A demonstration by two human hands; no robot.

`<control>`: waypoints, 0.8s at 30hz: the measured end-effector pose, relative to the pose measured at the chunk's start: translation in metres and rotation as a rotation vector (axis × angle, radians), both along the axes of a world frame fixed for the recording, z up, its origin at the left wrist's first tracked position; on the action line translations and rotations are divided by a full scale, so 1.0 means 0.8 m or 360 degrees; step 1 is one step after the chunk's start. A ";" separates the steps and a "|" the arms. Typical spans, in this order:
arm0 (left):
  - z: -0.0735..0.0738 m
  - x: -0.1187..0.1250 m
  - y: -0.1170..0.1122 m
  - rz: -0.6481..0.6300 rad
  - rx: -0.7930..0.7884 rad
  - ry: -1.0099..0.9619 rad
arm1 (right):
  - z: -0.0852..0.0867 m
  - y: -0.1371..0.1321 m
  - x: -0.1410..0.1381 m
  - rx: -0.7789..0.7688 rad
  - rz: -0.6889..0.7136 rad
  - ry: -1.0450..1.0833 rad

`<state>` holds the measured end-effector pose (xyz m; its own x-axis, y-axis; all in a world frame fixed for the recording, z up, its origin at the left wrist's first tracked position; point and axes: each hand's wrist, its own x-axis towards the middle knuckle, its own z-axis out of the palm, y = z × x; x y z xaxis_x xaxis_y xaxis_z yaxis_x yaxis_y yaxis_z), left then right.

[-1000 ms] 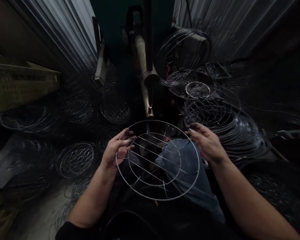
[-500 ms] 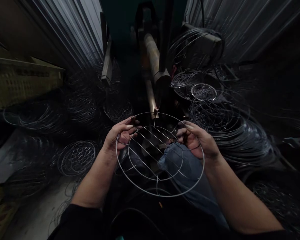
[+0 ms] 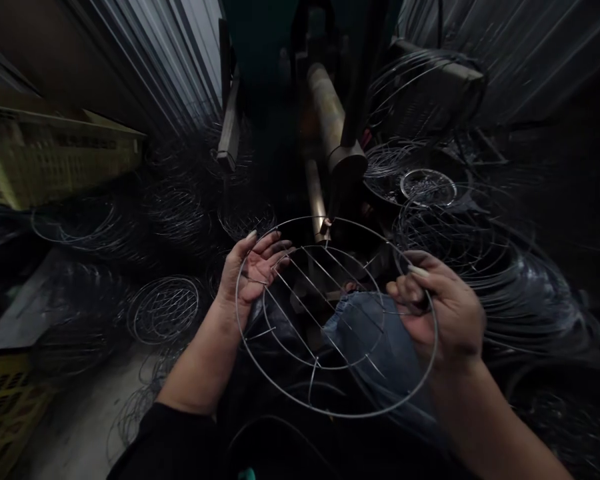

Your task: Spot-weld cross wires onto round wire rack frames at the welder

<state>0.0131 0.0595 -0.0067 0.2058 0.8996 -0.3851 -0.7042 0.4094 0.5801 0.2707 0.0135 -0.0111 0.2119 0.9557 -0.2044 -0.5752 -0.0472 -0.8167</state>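
Observation:
A round wire grill (image 3: 330,373), two rings crossed by straight wires, hangs in front of me above my knee in blue jeans (image 3: 365,337). My right hand (image 3: 445,310) is closed round its right rim and is slightly smeared by motion. My left hand (image 3: 253,270) is at the grill's left edge with the fingers spread and the palm turned up, touching the wires loosely. The grill's far rim lies just under the tip of a welding machine's electrode arm (image 3: 343,170).
Heaps of wire rings and finished grills lie all round: a pile at the right (image 3: 480,260), single grills on the floor at the left (image 3: 165,310). A yellow crate (image 3: 55,160) stands at the far left, another at the lower left (image 3: 5,407). Corrugated metal walls rise behind.
My left hand has opened from a grip on the rim to spread fingers. My right hand has slid down the right rim and closed on it. The grill has moved nearer the electrode.

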 end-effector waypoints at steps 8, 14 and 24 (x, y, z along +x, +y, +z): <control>-0.003 -0.002 0.003 0.0017 0.0052 0.0032 | -0.001 -0.010 -0.003 0.0107 -0.0149 -0.0091; -0.002 0.000 0.001 -0.0003 0.0065 0.0039 | -0.004 -0.014 -0.003 0.0121 -0.0182 -0.0073; -0.004 -0.004 -0.007 -0.0130 0.0247 0.0037 | -0.011 -0.003 -0.004 0.0136 -0.0132 -0.0048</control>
